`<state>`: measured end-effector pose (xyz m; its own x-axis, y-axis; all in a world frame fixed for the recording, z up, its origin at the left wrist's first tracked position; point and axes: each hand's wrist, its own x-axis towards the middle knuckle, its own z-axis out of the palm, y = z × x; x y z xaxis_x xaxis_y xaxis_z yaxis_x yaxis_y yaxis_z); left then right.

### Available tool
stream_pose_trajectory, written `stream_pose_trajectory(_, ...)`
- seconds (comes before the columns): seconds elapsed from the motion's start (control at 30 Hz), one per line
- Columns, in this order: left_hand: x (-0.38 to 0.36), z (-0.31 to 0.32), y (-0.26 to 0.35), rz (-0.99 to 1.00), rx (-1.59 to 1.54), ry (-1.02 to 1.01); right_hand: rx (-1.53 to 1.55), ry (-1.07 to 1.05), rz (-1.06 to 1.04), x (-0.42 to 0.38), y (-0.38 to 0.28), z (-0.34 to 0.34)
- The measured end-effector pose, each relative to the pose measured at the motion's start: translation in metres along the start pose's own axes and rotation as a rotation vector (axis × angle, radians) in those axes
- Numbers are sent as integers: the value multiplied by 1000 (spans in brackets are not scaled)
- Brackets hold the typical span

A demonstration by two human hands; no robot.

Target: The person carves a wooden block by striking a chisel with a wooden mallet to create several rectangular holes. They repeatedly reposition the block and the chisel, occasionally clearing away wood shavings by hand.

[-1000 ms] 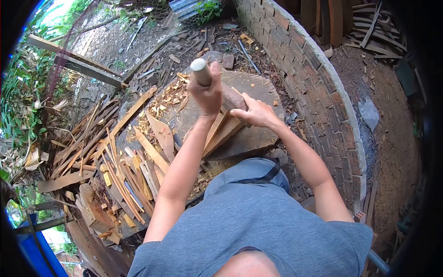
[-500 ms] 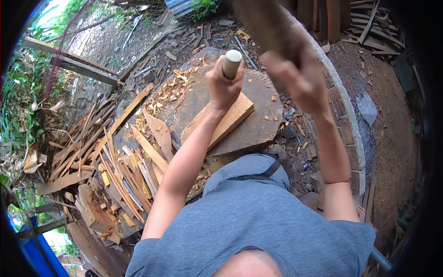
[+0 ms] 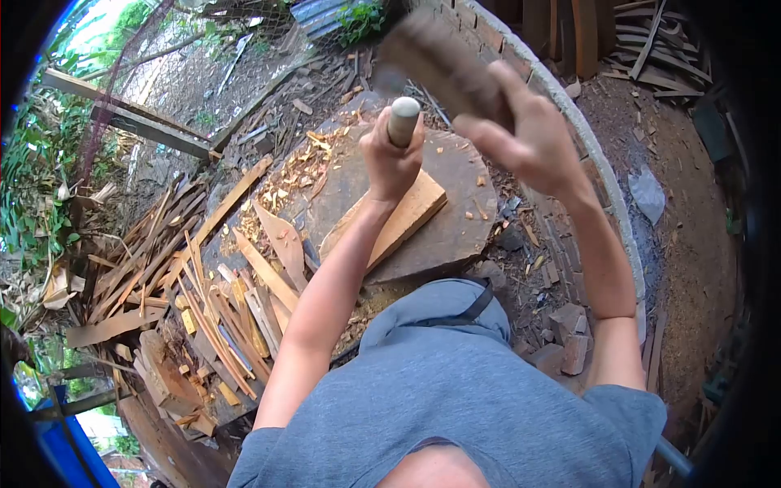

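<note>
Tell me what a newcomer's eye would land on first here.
Probably the right hand, raised at upper right with a motion-blurred brown block. Next, the left hand, gripping a handle whose pale round end faces the camera. Below lies squared timber on a round stump, wood chips scattered at its upper left.

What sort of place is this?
Probably an outdoor woodworking yard: a round chopping block strewn with wood chips, a pile of wood strips beside it, and a low brick wall.

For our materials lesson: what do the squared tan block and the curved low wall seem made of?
Squared tan block: probably unfinished wood, its cut faces streaked.
Curved low wall: apparently bare brick, showing reddish courses; pale, perhaps cement, top.
</note>
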<state>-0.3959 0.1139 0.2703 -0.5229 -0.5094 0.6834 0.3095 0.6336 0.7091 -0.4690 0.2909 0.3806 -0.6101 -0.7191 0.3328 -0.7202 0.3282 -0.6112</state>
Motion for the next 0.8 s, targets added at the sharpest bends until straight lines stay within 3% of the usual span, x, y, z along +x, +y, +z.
stream_pose_trajectory(0.07,-4,0,-2,-22,26,-16,388,301,-180,3,-7,4)
stream_pose_trajectory(0.13,-6,1,-2,-61,22,-72,466,292,-112,-7,-22,2)
stream_pose_trajectory(0.2,-7,0,-2,5,39,-63,-239,-100,-30,-10,-13,14)
stream_pose_trajectory(0.23,-7,-1,-4,-2,4,-70,-59,-14,-53,-10,8,22)
stream_pose_trajectory(0.33,-4,3,-1,-40,-21,-42,47,166,-197,-2,3,1)
stream_pose_trajectory(0.37,-5,1,0,-54,17,-68,314,139,-103,-3,-5,-6)
stream_pose_trajectory(0.47,-7,-2,-5,-58,38,-83,462,217,-112,-11,-4,11)
stream_pose_trajectory(0.53,-6,1,-10,70,-46,-21,-144,-21,-41,-11,-3,21)
stream_pose_trajectory(0.57,-4,-1,-6,10,-55,-64,-128,-136,64,-6,-3,7)
stream_pose_trajectory(0.6,5,3,-7,29,-66,-56,-142,-120,53,2,-1,1)
stream_pose_trajectory(0.67,-3,0,-6,-13,-13,-14,329,247,-248,2,-1,2)
stream_pose_trajectory(0.7,-4,-5,-2,-71,59,-57,557,318,-213,-2,-22,-3)
stream_pose_trajectory(0.73,-8,-7,-8,-77,69,-55,568,405,-178,-3,-25,2)
stream_pose_trajectory(0.8,-3,-5,-12,61,-44,-5,-188,-82,-67,-2,-8,23)
